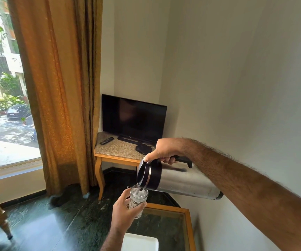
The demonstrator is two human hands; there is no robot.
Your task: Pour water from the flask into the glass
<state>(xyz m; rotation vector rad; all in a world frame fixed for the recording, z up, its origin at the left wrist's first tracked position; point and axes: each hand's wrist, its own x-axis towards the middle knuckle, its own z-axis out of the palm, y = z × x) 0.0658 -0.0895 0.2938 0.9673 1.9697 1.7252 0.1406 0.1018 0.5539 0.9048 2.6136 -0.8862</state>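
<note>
A steel flask (184,183) with a black top and black handle is tipped almost level, its spout pointing left and down. My right hand (164,151) grips the handle, thumb pressed on the black lid. Water runs from the spout into a clear glass (138,197) held upright just below it. My left hand (126,211) wraps around the lower half of the glass. The glass holds water with bubbles in it.
A glass-topped table with a wooden frame (187,225) lies below the hands, a white object (139,241) on it. A TV (133,118) and remote (106,140) sit on a stone-topped side table (117,151). A curtain (61,87) hangs left; a wall stands right.
</note>
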